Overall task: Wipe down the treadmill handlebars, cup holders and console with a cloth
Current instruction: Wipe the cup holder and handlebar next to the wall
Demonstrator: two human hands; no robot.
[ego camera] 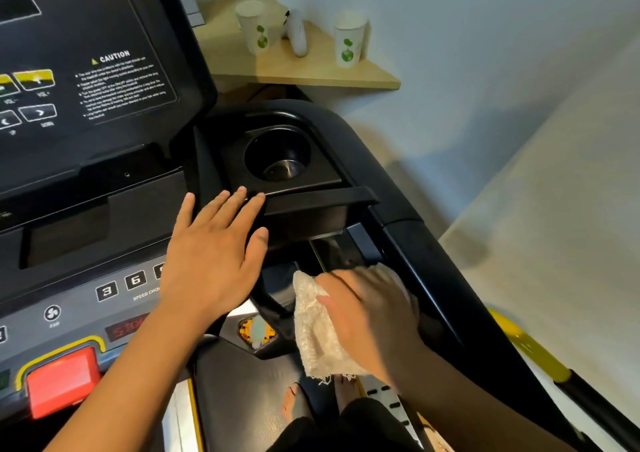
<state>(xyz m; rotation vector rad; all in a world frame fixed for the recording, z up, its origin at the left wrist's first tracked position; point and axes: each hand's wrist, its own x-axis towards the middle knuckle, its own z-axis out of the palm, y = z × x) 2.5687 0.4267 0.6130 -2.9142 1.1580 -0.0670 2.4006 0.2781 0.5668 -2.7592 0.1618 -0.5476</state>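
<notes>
The black treadmill console [86,70] fills the upper left, with its button panel [104,292] and red stop key [62,382] lower down. A round black cup holder [277,153] sits to the console's right. My left hand [214,257] lies flat with straight fingers, its fingertips at the cup holder tray's front edge. My right hand [374,316] grips a cream, nubby cloth [318,337] low at the right, beside the black right handlebar [450,278]. The cloth hangs down below my fingers.
A wooden corner shelf [311,70] behind the treadmill carries two white paper cups [349,42] and a white remote-like object [298,35]. A yellow and black side rail [533,351] runs at the lower right. My bare feet [294,403] stand on the belt below.
</notes>
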